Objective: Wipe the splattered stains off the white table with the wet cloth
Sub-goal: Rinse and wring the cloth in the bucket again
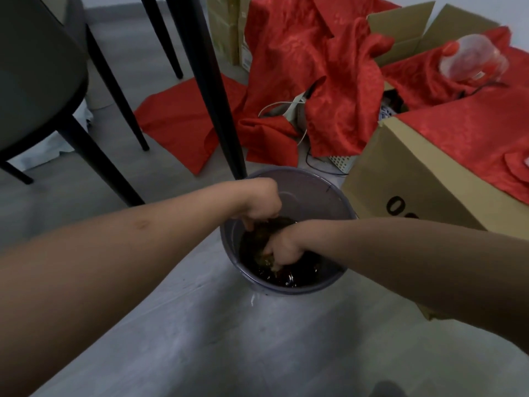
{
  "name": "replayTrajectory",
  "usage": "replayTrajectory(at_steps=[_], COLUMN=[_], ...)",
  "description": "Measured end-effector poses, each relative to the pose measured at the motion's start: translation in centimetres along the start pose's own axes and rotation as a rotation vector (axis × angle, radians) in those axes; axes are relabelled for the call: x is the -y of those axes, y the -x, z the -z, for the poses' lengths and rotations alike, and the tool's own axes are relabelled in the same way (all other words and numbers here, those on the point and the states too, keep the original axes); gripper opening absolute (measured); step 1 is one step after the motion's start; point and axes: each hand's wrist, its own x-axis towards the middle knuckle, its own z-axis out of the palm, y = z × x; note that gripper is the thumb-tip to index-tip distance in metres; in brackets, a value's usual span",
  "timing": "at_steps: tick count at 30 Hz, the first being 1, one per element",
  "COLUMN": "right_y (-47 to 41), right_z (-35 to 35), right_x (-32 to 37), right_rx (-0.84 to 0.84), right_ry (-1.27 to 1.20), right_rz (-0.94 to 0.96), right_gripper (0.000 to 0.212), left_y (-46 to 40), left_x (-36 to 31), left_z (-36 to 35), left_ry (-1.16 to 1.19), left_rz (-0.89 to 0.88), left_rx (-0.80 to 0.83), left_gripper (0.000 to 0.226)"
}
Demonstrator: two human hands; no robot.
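A grey bucket (312,193) stands on the floor and holds dark water. Both my hands reach down into it. My left hand (259,206) grips the upper end of a dark, soaked cloth (269,227) at the bucket's left side. My right hand (282,249) is lower, just above the water, its fingers curled round the other end of the same cloth. The cloth is bunched between the two hands. The white table's top is out of view; only its black legs (211,90) show.
A cardboard box (400,179) draped in red fabric (323,70) stands right of the bucket. A dark chair (37,81) with black legs is at the left. Cables lie behind the bucket. A few water drops (253,299) mark the grey floor in front of it.
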Motion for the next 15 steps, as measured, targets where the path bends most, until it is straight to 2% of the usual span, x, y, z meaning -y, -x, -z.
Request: replayTrajectory(at_steps=[2, 4, 6, 7, 11, 13, 15], right_y=[-1.3, -2.2, -3.0, -3.2, -3.7, -3.5, -2.8], right_z=[0.2, 0.0, -0.3, -0.5, -1.1, -1.8, -2.3], right_x=[0.6, 1.0, 1.2, 1.4, 1.6, 2.0, 2.3], right_rx=[-0.027, -0.131, -0.188, -0.173, -0.001, 0.103, 0.134], right_ry=[-0.070, -0.099, -0.114, -0.110, -0.033, -0.016, -0.034], right_rz=[-0.004, -0.040, -0.070, -0.075, -0.029, -0.012, 0.006], right_gripper=[0.064, 0.074, 0.086, 0.082, 0.040, 0.030, 0.025], left_y=[-0.3, -0.4, -0.1, 0.2, 0.5, 0.5, 0.7], left_x=[0.2, 0.4, 0.4, 0.3, 0.1, 0.1, -0.1], left_z=[0.2, 0.2, 0.4, 0.5, 0.1, -0.1, -0.2], left_ry=[0.044, 0.116, 0.164, 0.180, 0.191, 0.191, 0.198], left_rz=[0.001, 0.014, -0.011, -0.011, 0.014, 0.014, 0.004], left_rx=[0.011, 0.047, 0.015, -0.001, 0.018, 0.027, 0.026], left_gripper=[0.028, 0.028, 0.028, 0.028, 0.034, 0.035, 0.035])
